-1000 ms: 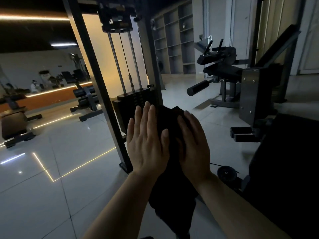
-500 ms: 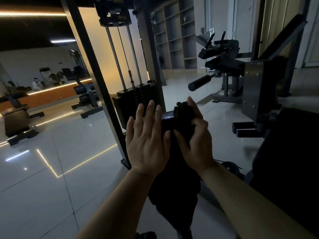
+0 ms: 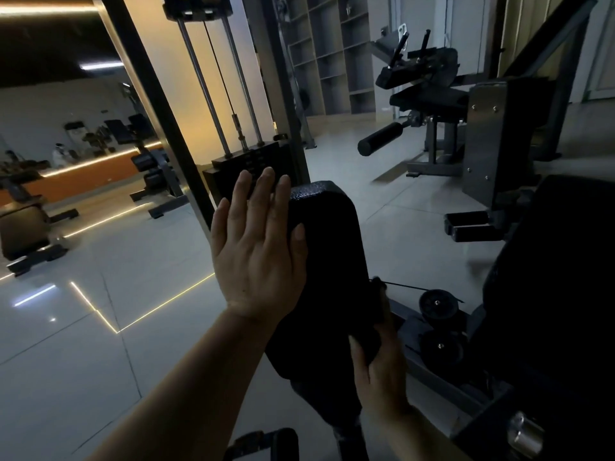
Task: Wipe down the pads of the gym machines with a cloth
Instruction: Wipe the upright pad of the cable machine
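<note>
- Left hand (image 3: 258,247): flat, fingers straight and together, palm pressed against the left face of the black pad (image 3: 327,261). Nothing gripped; thumb lies along the pad's front-left edge.
- Right hand (image 3: 379,367): low on the pad's right side, near its bottom corner. Fingers curled around a dark bunched cloth (image 3: 371,331), holding it against the pad's lower right edge. Cloth is black on black, so its outline is hard to make out.
- Pad: upright, rounded top corners, textured vinyl catching light at the top edge. Sits centre frame, between the two hands, on the near machine.
- Weight stack (image 3: 248,168) directly behind the left fingertips, with guide rods and a cable running up into the frame (image 3: 146,91). Frame's foot stands on the tile floor (image 3: 100,344).
- Right of the pad: two black pulleys (image 3: 437,306) on the machine's base rail, with a thin cable running to the upper one.
- Far right edge: large dark upholstered surface (image 3: 559,294), detail lost in shadow.
- Background right: second machine with a roller pad (image 3: 379,138) sticking out to the left, and a metal shroud (image 3: 496,141).
- Background left: benches (image 3: 23,224) along the far wall, light strips reflecting off the floor.
- Back wall: open shelving (image 3: 332,51).
</note>
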The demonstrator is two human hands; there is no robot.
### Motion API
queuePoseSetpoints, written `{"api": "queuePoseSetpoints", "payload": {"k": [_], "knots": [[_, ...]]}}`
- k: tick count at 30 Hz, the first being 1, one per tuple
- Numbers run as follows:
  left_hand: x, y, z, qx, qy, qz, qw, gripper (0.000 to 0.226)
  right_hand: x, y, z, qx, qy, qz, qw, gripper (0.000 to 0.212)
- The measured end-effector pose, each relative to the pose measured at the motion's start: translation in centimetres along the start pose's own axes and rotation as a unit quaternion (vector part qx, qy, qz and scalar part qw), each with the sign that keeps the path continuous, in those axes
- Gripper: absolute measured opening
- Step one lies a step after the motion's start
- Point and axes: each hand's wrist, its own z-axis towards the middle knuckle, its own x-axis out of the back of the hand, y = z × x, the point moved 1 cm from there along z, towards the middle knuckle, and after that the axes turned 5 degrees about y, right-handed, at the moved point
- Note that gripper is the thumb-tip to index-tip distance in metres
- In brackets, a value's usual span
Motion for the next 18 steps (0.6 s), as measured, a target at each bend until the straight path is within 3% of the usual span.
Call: {"api": "queuePoseSetpoints", "payload": {"k": [5, 9, 18], "knots": [[-0.1, 0.1, 0.0, -0.001, 0.01, 0.007, 1.0, 0.053, -0.2, -4.2, 7.2, 0.038, 0.01, 0.068, 0.997, 0.063], [-0.2, 0.0, -0.1, -0.009, 0.015, 0.01, 1.0, 0.052, -1.0, -6.7, 10.6, 0.13, 0.013, -0.053, 0.99, 0.068], [0.0, -0.1, -0.1, -0.016, 0.014, -0.008, 1.0, 0.054, -2.0, -2.1, 3.4, 0.169, 0.119, -0.167, 0.964, 0.058]]}}
